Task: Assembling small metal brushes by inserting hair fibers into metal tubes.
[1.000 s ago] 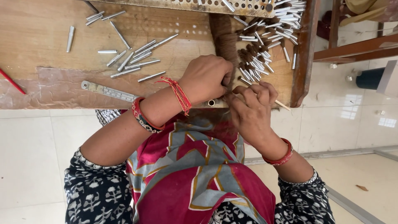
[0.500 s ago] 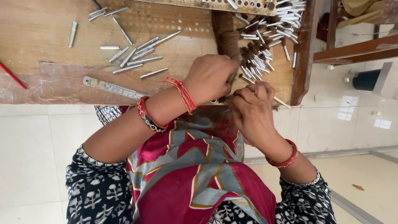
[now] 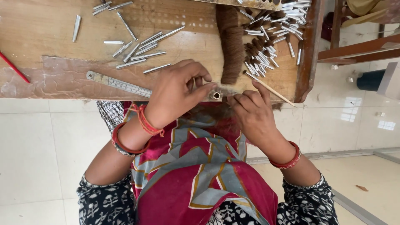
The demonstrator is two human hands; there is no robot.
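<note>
A worn wooden workbench (image 3: 41, 29) filled the far half of our view, with pale floor tiles (image 3: 41, 146) below it. Our left hand (image 3: 175, 98) sat at the near edge of the bench, thumb and fingers closed around a small metal tube (image 3: 216, 95) whose open mouth faced us. Our right hand (image 3: 254, 114) was just beside it, fingertips drawn narrow at the tube's mouth. They seemed to pinch a wisp of hair, though we could not tell for sure.

A thick brown hair bundle (image 3: 231, 43) lay just beyond the tube. To its right was a heap of filled tubes (image 3: 271, 37) and a thin wooden stick (image 3: 271, 88). Empty tubes (image 3: 141, 52) were scattered to the left, far of a steel ruler (image 3: 118, 83), and a red pencil (image 3: 14, 67) lay at the far left.

We judged the step in hand to be feeding hair into the tube. More of it would call for the left hand to keep the mouth steady (it is a small opening) and the right to keep the strands gathered and in line.

A second earlier our hands had been pressed together, the left covering the tube. By now they had parted slightly and the mouth showed.
</note>
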